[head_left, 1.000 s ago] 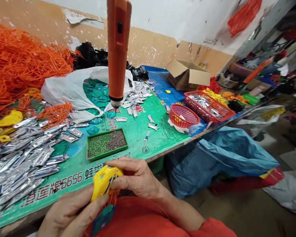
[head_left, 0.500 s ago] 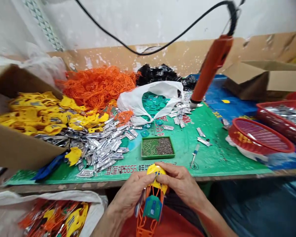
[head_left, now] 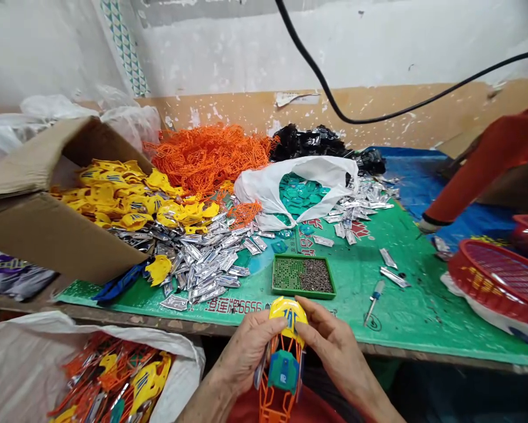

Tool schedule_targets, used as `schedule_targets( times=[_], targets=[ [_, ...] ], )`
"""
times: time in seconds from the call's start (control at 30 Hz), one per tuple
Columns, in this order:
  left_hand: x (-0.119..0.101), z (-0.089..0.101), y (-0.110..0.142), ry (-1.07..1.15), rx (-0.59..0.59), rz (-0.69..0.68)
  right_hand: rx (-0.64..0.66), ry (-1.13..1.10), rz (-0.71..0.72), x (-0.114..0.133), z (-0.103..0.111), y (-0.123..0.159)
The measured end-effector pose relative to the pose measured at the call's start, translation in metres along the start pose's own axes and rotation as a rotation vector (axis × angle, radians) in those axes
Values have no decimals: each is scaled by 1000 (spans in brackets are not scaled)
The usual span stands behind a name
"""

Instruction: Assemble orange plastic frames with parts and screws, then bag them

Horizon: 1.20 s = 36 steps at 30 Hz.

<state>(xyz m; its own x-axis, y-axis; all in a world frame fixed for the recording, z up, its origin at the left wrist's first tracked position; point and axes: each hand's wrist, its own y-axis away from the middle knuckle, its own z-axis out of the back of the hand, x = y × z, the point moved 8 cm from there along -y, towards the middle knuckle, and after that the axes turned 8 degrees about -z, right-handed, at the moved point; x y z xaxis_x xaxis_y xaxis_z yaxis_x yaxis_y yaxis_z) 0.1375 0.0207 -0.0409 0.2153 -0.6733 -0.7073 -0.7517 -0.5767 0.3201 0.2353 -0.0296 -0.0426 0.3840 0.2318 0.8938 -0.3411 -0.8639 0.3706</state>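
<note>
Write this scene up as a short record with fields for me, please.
Left hand: grips a yellow plastic piece
Right hand: fingers on the same piece
Attached: orange lattice frame, teal plastic part
Nearest: green tray of small metal parts, small screwdriver
Further: silver foil packets, cardboard box of yellow pieces

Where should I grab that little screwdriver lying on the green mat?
Take the small screwdriver by its handle, coming down from above, probably with your right hand, the nearer one. It lies flat on the green mat, its thicker handle at the far end and its thin shaft pointing back toward the table edge, so fingers should close around the handle easily.
</note>
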Motion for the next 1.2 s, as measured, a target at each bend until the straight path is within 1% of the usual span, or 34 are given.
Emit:
schedule_targets(
  times=[0.07, 0.17, 0.27, 0.3, 0.33, 0.37, 0.47, 0.5, 0.53, 0.57, 0.6, 0.63, 0.67, 0.7, 0.73, 0.77, 0.8, 0.83, 0.93, 1.03, 1.1, 1.2],
  targets=[
    [3, 3, -1, 15, -14, 14, -16, 59, 22, 3, 1, -1],
    [8, 7, -1, -6, -27, 52, -12, 217, 101, 10, -2, -2],
    [6, 8, -2, -45, -39, 44, 51, 409, 154, 14, -8, -1],
    [4, 8, -2, -53, -48, 38, 32, 453, 188, 19, -3, 0],
    [2, 9, -2, -58, -62, 32, -38, 481, 242, 30, 7, 2],
    [0, 10, -2, -62, -84, 28, -165, 493, 315, 47, 23, 5],
    [-4, 18, -1, -75, -151, 12, -731, 420, 621, 117, 91, 25],
    [-5, 20, -1, -81, -161, 10, -869, 360, 753, 141, 109, 32],
    [-5, 21, -1, -84, -162, 11, -960, 349, 850, 164, 122, 33],
    [-5, 21, -2, -84, -157, 12, -1004, 355, 914, 185, 130, 28],
    [-5, 21, -2, -81, -148, 14, -982, 356, 926, 204, 133, 16],
    [-4, 20, -2, -79, -140, 15, -890, 331, 909, 218, 133, -2],
    [-3, 20, -1, -77, -136, 15, -748, 304, 890, 231, 125, -22],
    [-3, 20, -1, -80, -138, 13, -556, 239, 878, 239, 111, -41],
    [-3, 20, -1, -87, -142, 12, -360, 190, 839, 245, 92, -59],
    [-3, 22, 0, -99, -148, 12, -218, 140, 798, 247, 74, -72],
    [-3, 23, 1, -111, -155, 12, -138, 81, 762, 249, 60, -82],
    [-3, 24, 1, -123, -160, 14, -91, 40, 715, 249, 47, -90],
    [-4, 28, 3, -144, -172, 15, -83, -35, 611, 245, 25, -100],
    [-6, 29, 2, -139, -186, 20, -111, -11, 576, 235, 14, -97],
    [-5, 28, 1, -129, -194, 25, -144, 8, 586, 221, 11, -91],
    [-4, 26, -2, -115, -203, 31, -184, 18, 612, 192, 10, -86]
  ],
)
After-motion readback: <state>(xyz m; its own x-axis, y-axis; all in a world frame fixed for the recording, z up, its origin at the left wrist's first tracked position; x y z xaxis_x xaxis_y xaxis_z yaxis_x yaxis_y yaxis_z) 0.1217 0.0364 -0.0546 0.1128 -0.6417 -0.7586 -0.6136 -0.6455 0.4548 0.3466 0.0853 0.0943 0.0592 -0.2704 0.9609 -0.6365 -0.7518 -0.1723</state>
